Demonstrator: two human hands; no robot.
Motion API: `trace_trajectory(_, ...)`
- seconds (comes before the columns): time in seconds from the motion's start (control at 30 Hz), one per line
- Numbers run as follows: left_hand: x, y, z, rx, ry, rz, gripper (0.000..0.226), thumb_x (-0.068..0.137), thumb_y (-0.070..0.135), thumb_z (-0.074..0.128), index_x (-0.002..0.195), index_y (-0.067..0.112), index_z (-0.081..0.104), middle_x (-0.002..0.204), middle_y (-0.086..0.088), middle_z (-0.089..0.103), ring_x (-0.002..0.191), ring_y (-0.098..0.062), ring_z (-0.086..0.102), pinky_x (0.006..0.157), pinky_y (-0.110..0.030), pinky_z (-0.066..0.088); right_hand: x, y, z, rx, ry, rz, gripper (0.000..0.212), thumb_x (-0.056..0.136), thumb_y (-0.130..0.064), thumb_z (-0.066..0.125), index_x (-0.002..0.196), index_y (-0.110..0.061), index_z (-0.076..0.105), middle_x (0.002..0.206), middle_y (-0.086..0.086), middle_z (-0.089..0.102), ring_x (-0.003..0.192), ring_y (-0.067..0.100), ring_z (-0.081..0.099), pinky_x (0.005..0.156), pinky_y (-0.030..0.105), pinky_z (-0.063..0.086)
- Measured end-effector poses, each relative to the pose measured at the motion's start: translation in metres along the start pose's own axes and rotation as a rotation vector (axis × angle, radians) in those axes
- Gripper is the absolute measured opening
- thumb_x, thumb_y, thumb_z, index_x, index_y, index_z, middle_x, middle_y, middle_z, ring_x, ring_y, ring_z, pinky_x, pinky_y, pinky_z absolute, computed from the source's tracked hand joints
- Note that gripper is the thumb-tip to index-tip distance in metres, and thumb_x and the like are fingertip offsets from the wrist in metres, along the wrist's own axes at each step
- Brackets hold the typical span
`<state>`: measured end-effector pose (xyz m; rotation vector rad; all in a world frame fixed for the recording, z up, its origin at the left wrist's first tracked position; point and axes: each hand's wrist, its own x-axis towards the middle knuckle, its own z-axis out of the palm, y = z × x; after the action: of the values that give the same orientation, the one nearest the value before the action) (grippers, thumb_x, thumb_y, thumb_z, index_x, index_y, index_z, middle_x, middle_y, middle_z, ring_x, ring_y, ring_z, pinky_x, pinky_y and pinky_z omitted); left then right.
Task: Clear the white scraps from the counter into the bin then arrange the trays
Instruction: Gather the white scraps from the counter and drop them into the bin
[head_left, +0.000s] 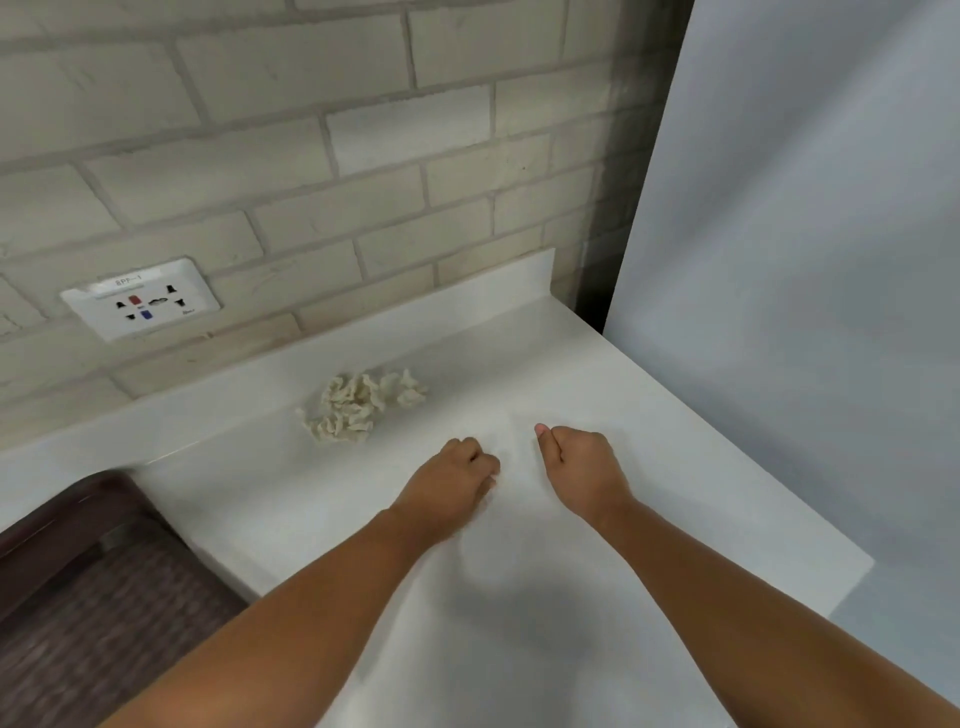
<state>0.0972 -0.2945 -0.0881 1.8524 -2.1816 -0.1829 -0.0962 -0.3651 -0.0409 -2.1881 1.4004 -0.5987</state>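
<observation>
table (597, 374): White and smooth. It runs along the brick wall with a low white upstand at the back, and we look down on its right end.
white scraps (363, 408): One loose pile of small, curled, off-white pieces. It lies on the table near the upstand, beyond both hands and to their left, touching neither.
left hand (452, 478): It reaches in from the bottom edge on a bare forearm, knuckles up, low over the table and just on our side of the white scraps.
left grip: Narrow. The fingers are curled into the palm, with the fingertips turned toward the right hand. We cannot tell whether they pinch anything thin.
right hand (582, 462): Also on a bare forearm, beside the left hand with a small gap between them. It is the farther of the two from the pile.
right grip: Narrow as well. The thumb lies against the curled forefinger, and again we cannot tell whether anything is held.
between the hands: We see a faint crease in the white surface. We cannot tell whether it is a sheet or the table itself.
brick wall (363, 156): Pale bricks with grey joints.
socket plate (140, 299): White with a red mark and a blue mark, set in the brick wall above the table's left part.
dark brown thing (78, 571): At lower left beside the table's edge, blurred, with a woven-looking surface. We cannot tell what it is.
grey panel (805, 260): Flat, pale and upright, standing past the table's right end.
</observation>
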Motion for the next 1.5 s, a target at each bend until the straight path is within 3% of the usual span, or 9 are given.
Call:
trace_trajectory(0.13, -0.001, 0.019, -0.004, -0.087, -0.059, -0.213, 0.016, 0.096, 0.012, 0.045, 0.100, 0.016, 0.060, 0.097, -0.002, 0.061, 0.090, -0.024, 0.060, 0.081, -0.033, 0.046, -0.024, 0.014, -0.034, 0.107, -0.029, 0.054, 0.052, 0.103, -0.037, 0.037, 0.056, -0.015, 0.029, 0.052, 0.001, 0.036, 0.052, 0.018, 0.036, 0.056, 0.033, 0.033)
trace_trajectory(0.37, -0.001, 0.136, -0.027, -0.195, 0.059, -0.283, 0.058, 0.096, 0.061, 0.038, 0.059, 0.016, 0.043, 0.052, 0.003, 0.048, 0.055, -0.015, 0.048, 0.055, -0.030, 0.035, -0.086, 0.051, -0.102, 0.243, -0.029, 0.154, 0.053, 0.102, -0.040, 0.040, 0.056, -0.017, 0.026, 0.050, -0.004, 0.030, 0.048, 0.012, 0.029, 0.052, 0.028, 0.027)
trace_trajectory(0.53, -0.007, 0.237, -0.015, -0.505, 0.070, -0.259, 0.062, 0.094, 0.058, 0.048, 0.055, 0.012, 0.033, 0.047, 0.000, 0.035, 0.046, -0.013, 0.033, 0.053, -0.030, 0.036, -0.151, 0.097, -0.146, 0.385, -0.129, 0.274, 0.049, 0.100, -0.045, 0.042, 0.060, -0.019, 0.030, 0.055, -0.006, 0.035, 0.052, 0.010, 0.035, 0.057, 0.026, 0.031)
trace_trajectory(0.67, -0.022, 0.312, 0.010, -0.675, -0.022, -0.303, 0.060, 0.094, 0.058, 0.048, 0.058, 0.011, 0.044, 0.046, -0.007, 0.050, 0.040, -0.015, 0.051, 0.053, -0.031, 0.049, -0.206, 0.141, -0.173, 0.430, -0.198, 0.364, 0.040, 0.102, -0.035, 0.040, 0.066, -0.016, 0.042, 0.062, -0.004, 0.046, 0.054, 0.008, 0.044, 0.057, 0.024, 0.034)
trace_trajectory(0.77, -0.035, 0.350, 0.042, -0.669, -0.031, -0.289, 0.059, 0.094, 0.057, 0.049, 0.056, 0.013, 0.039, 0.049, 0.000, 0.040, 0.047, -0.010, 0.037, 0.052, -0.026, 0.035, -0.244, 0.177, -0.180, 0.503, -0.209, 0.444, 0.028, 0.102, -0.021, 0.040, 0.076, -0.016, 0.049, 0.065, -0.007, 0.049, 0.052, 0.002, 0.043, 0.055, 0.020, 0.033)
trace_trajectory(1.03, -0.087, 0.395, 0.152, -0.625, -0.153, -0.303, 0.060, 0.098, 0.045, 0.049, 0.051, 0.016, 0.027, 0.045, 0.007, 0.026, 0.043, -0.009, 0.026, 0.047, -0.032, 0.027, -0.331, 0.274, -0.127, 0.403, -0.311, 0.647, 0.015, 0.094, -0.007, 0.034, 0.101, -0.011, 0.047, 0.078, 0.005, 0.050, 0.065, 0.015, 0.045, 0.056, 0.026, 0.036)
trace_trajectory(1.23, -0.102, 0.383, 0.241, -0.615, -0.304, -0.441, 0.060, 0.100, 0.042, 0.046, 0.049, 0.015, 0.035, 0.048, 0.001, 0.041, 0.046, -0.013, 0.039, 0.048, -0.029, 0.032, -0.367, 0.329, -0.061, 0.483, -0.346, 0.801, 0.021, 0.088, -0.011, 0.046, 0.105, -0.014, 0.059, 0.086, 0.003, 0.060, 0.074, 0.020, 0.057, 0.064, 0.031, 0.048)
trace_trajectory(1.4, -0.097, 0.361, 0.319, -0.545, -0.438, -0.524, 0.059, 0.103, 0.044, 0.037, 0.051, 0.015, 0.038, 0.055, -0.005, 0.047, 0.058, -0.025, 0.046, 0.057, -0.031, 0.032, -0.387, 0.373, 0.002, 0.684, -0.250, 0.983, 0.027, 0.088, 0.002, 0.052, 0.111, -0.007, 0.064, 0.082, 0.011, 0.066, 0.064, 0.025, 0.066, 0.076, 0.051, 0.059)
trace_trajectory(1.5, -0.100, 0.347, 0.371, -0.583, -0.495, -0.618, 0.053, 0.104, 0.040, 0.036, 0.077, 0.001, 0.059, 0.081, -0.020, 0.063, 0.076, -0.035, 0.055, 0.068, -0.036, 0.041, -0.394, 0.398, 0.040, 0.736, -0.199, 1.049, 0.025, 0.091, 0.004, 0.051, 0.104, -0.012, 0.064, 0.083, 0.012, 0.066, 0.065, 0.024, 0.066, 0.080, 0.045, 0.059)
